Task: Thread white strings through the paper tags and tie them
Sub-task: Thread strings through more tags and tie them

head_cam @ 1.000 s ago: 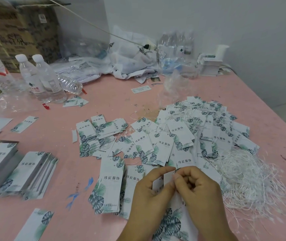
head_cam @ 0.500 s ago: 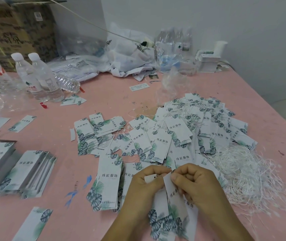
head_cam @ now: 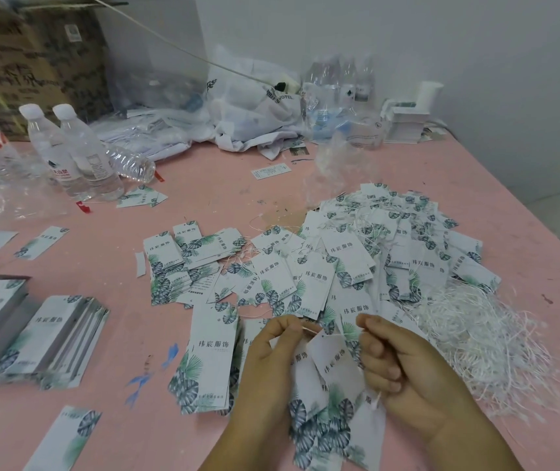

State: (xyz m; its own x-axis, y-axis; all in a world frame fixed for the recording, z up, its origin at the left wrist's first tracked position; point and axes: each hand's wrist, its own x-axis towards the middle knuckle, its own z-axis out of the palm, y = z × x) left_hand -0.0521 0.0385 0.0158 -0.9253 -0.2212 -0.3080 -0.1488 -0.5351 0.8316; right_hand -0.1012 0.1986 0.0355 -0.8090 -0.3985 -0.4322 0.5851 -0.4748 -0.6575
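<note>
Several white paper tags [head_cam: 331,363] with green leaf print hang on a white string [head_cam: 312,332] between my two hands, just above the pink table [head_cam: 108,419]. My left hand [head_cam: 272,355] pinches one end of the string at the tags' top. My right hand [head_cam: 397,362] pinches the other end, and a loose string tail shows below its palm. A tangle of loose white strings [head_cam: 475,338] lies to the right. A wide heap of tags with strings [head_cam: 373,253] spreads beyond my hands.
Stacks of leaf-print tags [head_cam: 54,334] lie at the left and one stack [head_cam: 209,355] beside my left hand. Water bottles [head_cam: 78,154], plastic bags [head_cam: 248,107] and a cardboard box [head_cam: 27,66] stand at the back. The table's right edge [head_cam: 526,212] runs diagonally.
My hands have drawn apart, stretching the string between them. The tags, earlier pressed between my fingers, now hang from the string.
</note>
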